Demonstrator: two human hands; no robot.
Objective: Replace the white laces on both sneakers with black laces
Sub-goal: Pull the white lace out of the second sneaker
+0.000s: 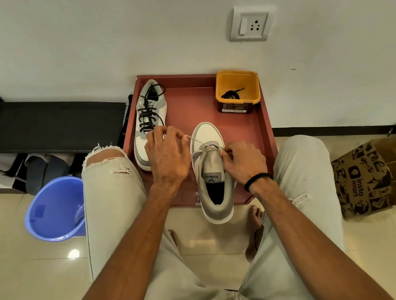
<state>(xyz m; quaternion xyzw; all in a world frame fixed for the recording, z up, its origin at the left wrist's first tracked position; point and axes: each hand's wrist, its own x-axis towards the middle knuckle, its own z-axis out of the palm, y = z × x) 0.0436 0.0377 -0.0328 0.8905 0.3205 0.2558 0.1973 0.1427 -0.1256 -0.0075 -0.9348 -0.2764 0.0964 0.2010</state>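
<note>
From the head view, a red worktop point(267, 127) stands against the wall. The near sneaker point(211, 173) lies on it, heel overhanging the front edge toward the person. A white lace point(197, 141) runs taut from its lowest eyelets. The left hand point(168, 157) has its grip pinched on one end of that lace; the right hand point(244, 163) has its grip clamped on the lace beside the tongue. The far sneaker point(149, 123), at the worktop's left, wears black laces. A spare black lace point(231, 94) lies coiled in the yellow tub point(236, 81) at the back right corner. A blue bucket point(53, 210) sits on the floor, left.
</note>
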